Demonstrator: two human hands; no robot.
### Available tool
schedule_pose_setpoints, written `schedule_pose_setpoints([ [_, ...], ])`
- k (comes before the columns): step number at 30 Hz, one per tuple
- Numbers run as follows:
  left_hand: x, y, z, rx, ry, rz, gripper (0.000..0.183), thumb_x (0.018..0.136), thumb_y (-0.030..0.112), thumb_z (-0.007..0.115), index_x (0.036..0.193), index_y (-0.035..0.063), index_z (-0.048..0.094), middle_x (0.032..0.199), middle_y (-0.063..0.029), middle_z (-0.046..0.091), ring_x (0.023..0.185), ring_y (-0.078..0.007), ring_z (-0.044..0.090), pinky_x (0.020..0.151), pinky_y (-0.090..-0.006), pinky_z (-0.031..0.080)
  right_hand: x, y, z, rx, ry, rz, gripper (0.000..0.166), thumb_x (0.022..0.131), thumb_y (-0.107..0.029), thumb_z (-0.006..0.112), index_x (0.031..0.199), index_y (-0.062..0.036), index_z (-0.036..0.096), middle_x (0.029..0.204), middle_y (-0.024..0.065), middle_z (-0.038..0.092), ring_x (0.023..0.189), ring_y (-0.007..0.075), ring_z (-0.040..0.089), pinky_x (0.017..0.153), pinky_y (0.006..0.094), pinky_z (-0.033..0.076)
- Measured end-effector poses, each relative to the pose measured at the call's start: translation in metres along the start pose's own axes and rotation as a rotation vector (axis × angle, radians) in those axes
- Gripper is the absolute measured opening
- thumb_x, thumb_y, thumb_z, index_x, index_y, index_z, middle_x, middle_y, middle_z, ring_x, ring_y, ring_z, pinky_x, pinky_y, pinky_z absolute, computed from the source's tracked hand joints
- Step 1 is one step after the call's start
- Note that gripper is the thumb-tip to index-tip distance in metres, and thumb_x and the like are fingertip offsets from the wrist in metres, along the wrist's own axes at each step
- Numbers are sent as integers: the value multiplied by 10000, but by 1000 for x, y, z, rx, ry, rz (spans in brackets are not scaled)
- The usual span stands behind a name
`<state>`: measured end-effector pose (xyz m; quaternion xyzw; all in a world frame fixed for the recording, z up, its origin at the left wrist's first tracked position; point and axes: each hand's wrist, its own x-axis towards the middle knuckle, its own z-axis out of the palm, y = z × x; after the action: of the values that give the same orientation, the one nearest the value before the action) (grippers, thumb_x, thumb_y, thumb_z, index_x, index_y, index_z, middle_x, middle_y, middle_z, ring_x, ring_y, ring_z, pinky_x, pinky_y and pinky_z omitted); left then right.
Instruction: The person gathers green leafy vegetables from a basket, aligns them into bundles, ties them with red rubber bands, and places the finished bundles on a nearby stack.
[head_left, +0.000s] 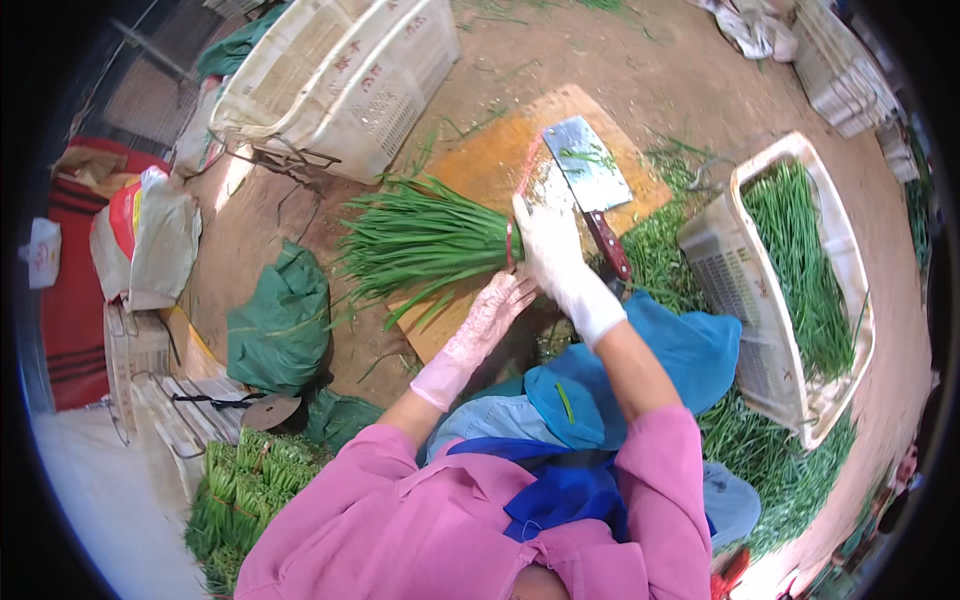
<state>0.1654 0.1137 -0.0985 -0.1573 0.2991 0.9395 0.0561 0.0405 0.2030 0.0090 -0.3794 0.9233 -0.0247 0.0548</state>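
A bundle of green garlic chives (435, 240) lies across a wooden board (480, 157), its leaf tips fanned towards the left. A red tie (510, 244) circles it near the base. My right hand (553, 247), in a white glove, is wrapped over the base end, hiding the cut ends. Red string (529, 161) runs up the board from beside its fingertips. My left hand (491, 311), in a thin pinkish glove, has its fingertips at the lower end of the tie; their grip is partly hidden. A cleaver (589, 165) with a dark red handle lies right of my right hand.
On the right a white plastic crate (799, 300) of loose chives leans on its side, amid trimmings (667, 255). Nested white crates (375, 97) stand upper left. A green sack (279, 322) sits left of the board. Tied green bundles (240, 495) are stacked lower left.
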Motion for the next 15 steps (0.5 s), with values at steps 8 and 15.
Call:
schedule_pose_setpoints([
  [8, -34, 24, 11, 53, 104, 69, 502, 754, 236, 671, 1180, 32, 501, 1112, -68, 577, 1011, -184, 555, 918, -334, 428, -127, -55, -7, 403, 187, 142, 720, 680, -358, 723, 1244, -4, 451, 968, 127, 578, 860, 275, 557, 798, 375, 421],
  [15, -62, 63, 47, 426, -106, -61, 623, 675, 85, 687, 1248, 27, 450, 1152, -76, 558, 1066, -207, 532, 975, -343, 374, -143, -12, -64, 1151, 646, 315, 192, 783, -83, 645, 969, -38, 646, 874, 89, 646, 792, 192, 619, 718, 282, 481],
])
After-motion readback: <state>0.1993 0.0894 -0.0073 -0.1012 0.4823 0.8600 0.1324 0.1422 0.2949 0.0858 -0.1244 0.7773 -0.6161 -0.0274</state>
